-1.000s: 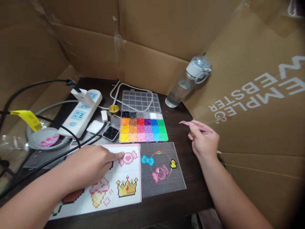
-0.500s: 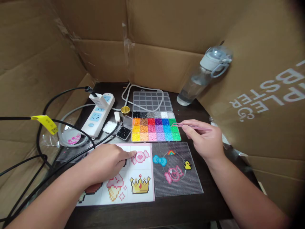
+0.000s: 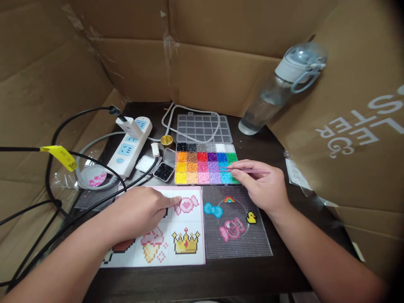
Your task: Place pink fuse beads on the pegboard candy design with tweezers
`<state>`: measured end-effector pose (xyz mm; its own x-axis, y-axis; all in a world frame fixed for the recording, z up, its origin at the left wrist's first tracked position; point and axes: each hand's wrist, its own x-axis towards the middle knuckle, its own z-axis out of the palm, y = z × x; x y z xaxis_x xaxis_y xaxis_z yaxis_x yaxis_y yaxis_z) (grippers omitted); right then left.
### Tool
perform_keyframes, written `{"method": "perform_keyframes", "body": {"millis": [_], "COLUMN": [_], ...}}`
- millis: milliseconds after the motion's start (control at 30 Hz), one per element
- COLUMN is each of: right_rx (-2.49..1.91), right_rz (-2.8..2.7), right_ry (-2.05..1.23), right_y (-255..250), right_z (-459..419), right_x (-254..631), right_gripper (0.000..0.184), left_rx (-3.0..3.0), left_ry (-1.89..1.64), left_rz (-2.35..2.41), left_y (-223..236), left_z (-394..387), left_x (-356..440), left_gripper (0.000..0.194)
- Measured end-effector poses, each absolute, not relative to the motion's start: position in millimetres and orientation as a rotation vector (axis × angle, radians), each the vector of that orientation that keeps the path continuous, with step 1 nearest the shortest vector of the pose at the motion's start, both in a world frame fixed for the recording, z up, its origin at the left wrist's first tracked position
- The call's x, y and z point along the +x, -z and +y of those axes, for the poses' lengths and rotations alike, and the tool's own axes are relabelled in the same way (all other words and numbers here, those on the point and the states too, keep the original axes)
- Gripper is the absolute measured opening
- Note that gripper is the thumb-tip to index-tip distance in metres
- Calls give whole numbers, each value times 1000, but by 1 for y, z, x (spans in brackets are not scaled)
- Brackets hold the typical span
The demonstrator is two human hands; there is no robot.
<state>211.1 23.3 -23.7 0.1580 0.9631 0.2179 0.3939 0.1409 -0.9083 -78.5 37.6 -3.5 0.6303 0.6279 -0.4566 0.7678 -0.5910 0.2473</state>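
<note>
My left hand (image 3: pixel 135 212) rests on the printed pattern sheet (image 3: pixel 194 261), palm down, holding nothing. Its index finger is stretched out to the left edge of the pink candy picture (image 3: pixel 187 205); the other fingers are curled under. Pink tweezers (image 3: pixel 249 171) are pinched in my right hand (image 3: pixel 268 187). Their tips are over the purple and blue compartments of the bead box (image 3: pixel 193 184); I cannot make out a bead between them. On the clear pegboard (image 3: pixel 252 248) lie a pink bead candy (image 3: pixel 232 229), a blue bow (image 3: pixel 213 209), a rainbow (image 3: pixel 229 199) and a yellow duck (image 3: pixel 251 217).
A water bottle (image 3: pixel 268 103) stands at the back right, against cardboard walls (image 3: pixel 214 75). On the left are a power strip (image 3: pixel 128 153), black cables (image 3: pixel 50 168), a small box of black beads (image 3: pixel 164 171), one of white (image 3: pixel 146 164), and a gold cup (image 3: pixel 166 140).
The tweezers in my right hand have moved left across the bead box, from the green side toward purple. My left finger stays at the candy picture. The camera view has shifted slightly.
</note>
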Motion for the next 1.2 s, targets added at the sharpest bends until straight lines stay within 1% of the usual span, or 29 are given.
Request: {"method": "perform_keyframes", "body": {"millis": [167,400,1200], "right_rx": [-1461,-1454,-1463], "right_rz": [-1472,-1523,-1537], "right_ry": [-814,-835,-879], "right_y": [21,22,28], "right_z": [28,30,30], "right_x": [198,188,188], "right_gripper": [12,8,7], "left_rx": [2443,2482,2498], "left_ry": [457,429,397], "left_rz": [1109,1067,1049], "left_y": [2,3,8], "left_z": [37,37,37], "left_x": [-79,-80,-83], "left_gripper": [52,51,53]}}
